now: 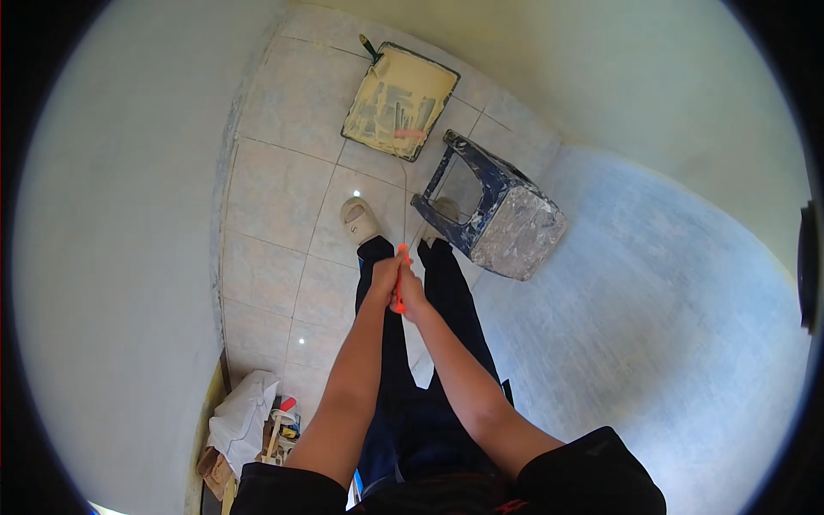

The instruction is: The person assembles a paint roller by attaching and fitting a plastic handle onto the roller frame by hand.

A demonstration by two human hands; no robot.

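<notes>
in the head view, the work looks midway: a roller is in use and the paint is not used up. the left hand [385,276] and the right hand [413,293] are both closed around the orange handle [402,300], fingers wrapped with no visible gap, in front of the person's legs. from the handle a thin metal rod [405,193] runs away to the paint tray [344,132] on the tiled floor [273,190], where a pinkish bar [410,134], seemingly the roller head, shows over the near part; whether it presses into the paint i cannot tell. cream paint coats much of the tray, with grey streaks showing through, so some appears left. a brush [369,49] rests at the far corner, in neither hand. the spattered stool [519,233] is just beside the right foot. the right-hand wall [618,266] looks bluish and patchy, the left wall [129,223] more even; which parts are finished i cannot judge, as light and colour blur together.
</notes>
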